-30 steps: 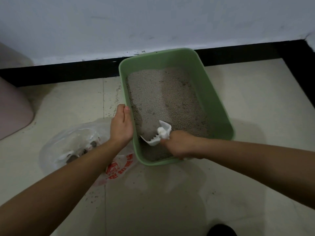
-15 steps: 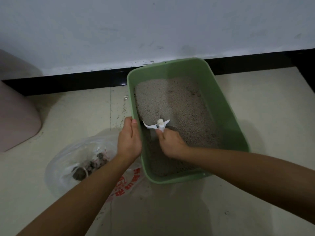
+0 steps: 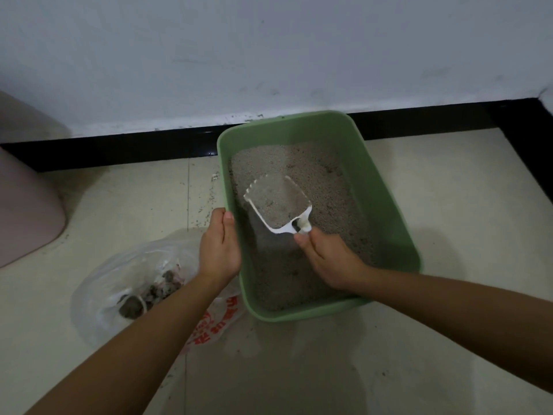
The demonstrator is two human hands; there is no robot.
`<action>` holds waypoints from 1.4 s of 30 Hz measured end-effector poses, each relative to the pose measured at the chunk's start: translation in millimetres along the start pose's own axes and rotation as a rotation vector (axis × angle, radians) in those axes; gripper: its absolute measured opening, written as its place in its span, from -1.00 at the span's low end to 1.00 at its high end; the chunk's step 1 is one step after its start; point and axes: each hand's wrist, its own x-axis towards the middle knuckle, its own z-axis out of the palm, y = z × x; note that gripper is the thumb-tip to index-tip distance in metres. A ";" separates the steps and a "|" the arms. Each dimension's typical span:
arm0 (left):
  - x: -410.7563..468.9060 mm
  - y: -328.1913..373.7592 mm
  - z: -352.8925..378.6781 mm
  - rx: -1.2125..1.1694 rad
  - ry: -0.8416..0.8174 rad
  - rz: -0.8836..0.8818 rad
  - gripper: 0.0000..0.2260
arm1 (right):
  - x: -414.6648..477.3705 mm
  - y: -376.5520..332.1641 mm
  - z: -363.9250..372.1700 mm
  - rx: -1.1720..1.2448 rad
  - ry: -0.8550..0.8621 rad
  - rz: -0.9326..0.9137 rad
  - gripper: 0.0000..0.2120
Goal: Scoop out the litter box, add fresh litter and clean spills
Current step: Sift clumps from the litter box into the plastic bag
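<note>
A green litter box [image 3: 386, 205] stands on the tiled floor against the wall, filled with grey litter [image 3: 338, 211]. My right hand [image 3: 326, 259] grips the handle of a white slotted scoop [image 3: 278, 205], which is held level over the litter with a load of grey grains in it. My left hand [image 3: 220, 244] grips the box's left rim, thumb on the inner side. A clear plastic bag [image 3: 125, 283] with red print lies on the floor left of the box, with dark clumps inside.
Scattered litter grains [image 3: 206, 202] dot the floor tiles left of the box and near the baseboard [image 3: 119, 151]. A pinkish rounded object [image 3: 24, 211] stands at the far left. Open floor lies to the right and in front of the box.
The scoop went from edge-on beside my left hand to face-up and loaded with litter, further into the box. My left hand stayed on the rim.
</note>
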 end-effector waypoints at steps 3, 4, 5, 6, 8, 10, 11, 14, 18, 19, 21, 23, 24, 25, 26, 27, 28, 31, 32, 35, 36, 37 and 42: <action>-0.2 -0.3 -0.8 0.012 -0.009 -0.006 -0.75 | -7.6 4.8 -9.4 -0.026 0.031 0.000 -0.65; -0.2 -0.8 -0.7 0.011 -0.014 -0.007 -0.75 | -10.4 6.3 -12.5 -0.036 0.051 -0.004 -0.65; -0.1 -0.4 -0.5 0.008 -0.018 -0.008 -0.75 | -12.2 7.5 -15.7 -0.043 0.071 -0.009 -0.66; 0.1 -0.6 -0.5 0.006 -0.019 -0.011 -0.75 | -13.2 8.3 -19.1 -0.050 0.084 -0.016 -0.66; 0.1 -1.3 -0.5 0.003 -0.021 -0.012 -0.74 | -14.7 10.3 -25.5 -0.069 0.092 -0.023 -0.67; 0.4 -0.4 -0.3 0.006 -0.026 -0.014 -0.74 | -16.9 12.1 -29.7 -0.081 0.099 -0.025 -0.70; 0.3 -0.4 -0.5 0.006 -0.026 -0.015 -0.74 | -18.1 12.4 -30.4 -0.095 0.090 -0.035 -0.71; -0.5 0.4 -1.0 0.012 -0.034 -0.010 -0.76 | -23.0 10.6 -30.5 -0.124 0.076 -0.058 -0.70; -1.3 0.6 -1.5 0.019 -0.033 -0.005 -0.75 | -25.7 7.2 -35.2 -0.124 0.062 -0.048 -0.71; -1.1 0.9 -1.5 0.020 -0.036 -0.008 -0.75 | -26.4 6.5 -36.6 -0.119 0.066 -0.047 -0.71; -1.1 0.3 -1.6 0.023 -0.037 -0.011 -0.74 | -27.8 6.2 -38.9 -0.140 0.059 -0.044 -0.71; -0.9 0.4 -1.3 0.027 -0.041 -0.009 -0.74 | -29.4 8.1 -41.4 -0.155 0.059 -0.026 -0.71; -0.9 0.7 -1.4 0.031 -0.041 -0.009 -0.74 | -29.5 9.6 -42.3 -0.152 0.068 -0.017 -0.71; -0.8 0.2 -1.3 0.035 -0.038 -0.011 -0.73 | -29.6 10.7 -43.0 -0.161 0.068 -0.011 -0.71; -0.8 -0.4 -1.2 0.036 -0.035 -0.012 -0.73 | -30.0 11.4 -43.6 -0.180 0.053 -0.007 -0.70; -0.8 -1.0 -0.9 0.036 -0.035 -0.011 -0.73 | -30.9 11.8 -43.7 -0.193 0.038 -0.004 -0.70; -0.7 -0.9 -0.9 0.036 -0.036 -0.009 -0.73 | -31.7 11.6 -43.9 -0.188 0.037 -0.005 -0.70; -0.6 -1.5 -1.3 0.039 -0.031 -0.013 -0.73 | -31.3 10.1 -46.3 -0.171 0.049 -0.011 -0.70; -0.6 -1.9 -1.0 0.041 -0.032 -0.014 -0.73 | -31.6 10.2 -47.3 -0.177 0.043 -0.010 -0.71; -0.2 -1.1 -0.9 0.042 -0.033 -0.009 -0.73 | -33.2 10.7 -47.7 -0.179 0.054 -0.017 -0.71; 0.0 -1.5 -1.1 0.045 -0.032 -0.008 -0.73 | -33.3 10.7 -47.3 -0.196 0.052 -0.021 -0.71; 0.1 -2.8 -1.0 0.047 -0.033 -0.007 -0.72 | -33.7 10.7 -46.9 -0.224 0.040 -0.028 -0.70; 0.6 -3.2 -0.9 0.054 -0.037 -0.011 -0.72 | -34.3 14.5 -49.7 -0.271 0.047 -0.039 -0.71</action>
